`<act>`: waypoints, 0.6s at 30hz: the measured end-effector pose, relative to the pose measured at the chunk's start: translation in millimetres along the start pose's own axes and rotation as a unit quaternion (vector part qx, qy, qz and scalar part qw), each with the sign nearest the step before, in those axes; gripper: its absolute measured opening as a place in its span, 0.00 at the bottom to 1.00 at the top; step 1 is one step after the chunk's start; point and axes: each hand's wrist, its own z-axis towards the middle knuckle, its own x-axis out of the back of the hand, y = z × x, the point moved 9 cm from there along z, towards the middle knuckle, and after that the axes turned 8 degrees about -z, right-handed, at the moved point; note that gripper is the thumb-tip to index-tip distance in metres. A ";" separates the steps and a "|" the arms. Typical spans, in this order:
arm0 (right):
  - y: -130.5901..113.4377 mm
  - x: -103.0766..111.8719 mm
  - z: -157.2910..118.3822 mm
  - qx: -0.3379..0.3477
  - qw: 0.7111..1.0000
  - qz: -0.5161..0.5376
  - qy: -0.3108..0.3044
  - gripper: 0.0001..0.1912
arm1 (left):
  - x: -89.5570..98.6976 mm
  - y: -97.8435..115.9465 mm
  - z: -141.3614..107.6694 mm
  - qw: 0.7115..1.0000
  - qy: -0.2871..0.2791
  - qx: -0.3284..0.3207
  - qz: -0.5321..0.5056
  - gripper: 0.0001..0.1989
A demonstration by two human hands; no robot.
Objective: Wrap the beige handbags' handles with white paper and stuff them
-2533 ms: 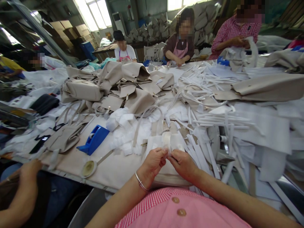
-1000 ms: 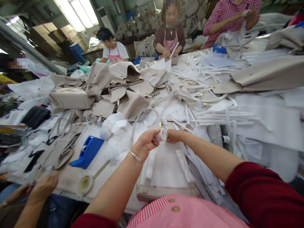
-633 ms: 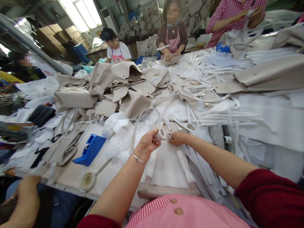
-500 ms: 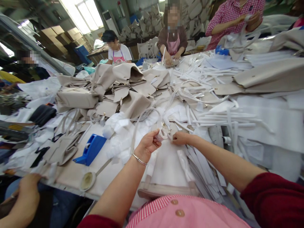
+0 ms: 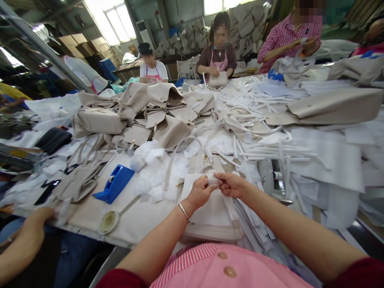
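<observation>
Just in front of me lies a beige handbag (image 5: 214, 233), a white sheet (image 5: 207, 214) showing on top of it and its handle (image 5: 172, 164) arching away at the far side. Above the bag, my left hand (image 5: 201, 193) is closed on a small piece of white foam wrap (image 5: 213, 179). The fingers of my right hand (image 5: 232, 185) pinch the same wrap from the right. Whatever the wrap goes around is mostly hidden by my fingers.
Beige handbags (image 5: 162, 104) are heaped beyond my hands. A blue tape dispenser (image 5: 115, 184) and a tape roll (image 5: 109, 222) lie left; another dispenser (image 5: 274, 178) stands right among white foam strips (image 5: 276, 152). A co-worker's arm (image 5: 27, 240) rests at the left edge. Several people work opposite.
My hands have come together on the white wrap, slightly nearer to me. The right hand now pinches it. Across the table, a person has lifted a small beige piece.
</observation>
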 end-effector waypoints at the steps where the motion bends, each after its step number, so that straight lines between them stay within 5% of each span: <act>1: 1.5 0.8 1.7 0.005 1.000 0.003 0.008 0.17 | -1.9 3.5 -2.2 0.999 -0.011 -0.034 0.034 0.08; 4: 3.3 2.3 2.7 0.030 0.999 0.004 0.023 0.18 | -2.5 4.4 -5.8 0.992 -0.025 -0.089 0.092 0.09; 8: -11.5 3.4 -3.7 0.139 0.976 -0.153 0.070 0.15 | 3.6 -30.5 2.4 0.995 -0.022 0.060 -0.070 0.19; 10: -23.1 -0.1 -8.6 0.211 0.917 -0.320 0.115 0.15 | 2.8 -47.8 6.3 0.971 -0.005 0.147 -0.189 0.24; 13: -29.9 -12.8 -13.2 0.271 0.774 -0.542 0.182 0.16 | 6.1 -56.4 12.3 0.954 0.051 0.178 -0.237 0.26; 16: -24.5 -25.3 -13.6 0.268 0.647 -0.678 0.225 0.14 | 3.0 -57.3 14.0 0.953 0.076 0.172 -0.238 0.24; 18: -18.3 -28.2 -12.2 0.235 0.601 -0.728 0.232 0.15 | -0.7 -61.0 11.8 0.949 0.086 0.183 -0.243 0.23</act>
